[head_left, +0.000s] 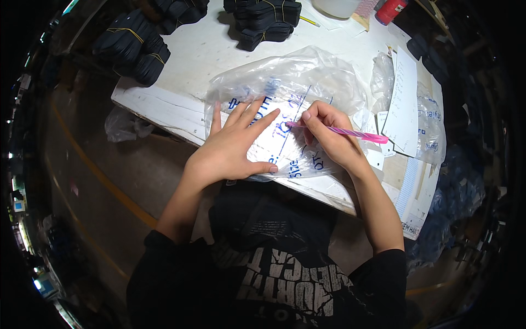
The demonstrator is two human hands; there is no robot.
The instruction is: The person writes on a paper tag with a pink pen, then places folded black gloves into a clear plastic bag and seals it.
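A clear plastic bag (318, 66) with blue print and handwriting lies at the table's near edge. Flat on its left part, fingers spread, rests my left hand (233, 145). My right hand (330, 131) grips a pink striped pen (359, 133) between thumb and fingers. The pen's tip meets the bag beside blue handwritten marks, just right of my left fingertips. A white area shows under or on the bag between my hands; I cannot tell whether it is a sheet inside.
Bundles of black flat pieces tied with yellow bands (268, 22) stand at the back, with another such bundle (131, 46) at the left corner. A yellow pencil (310, 21), a red container (390, 11) and a whitish tub (335, 6) are farther back. Handwritten paper sheets (401, 104) lie right.
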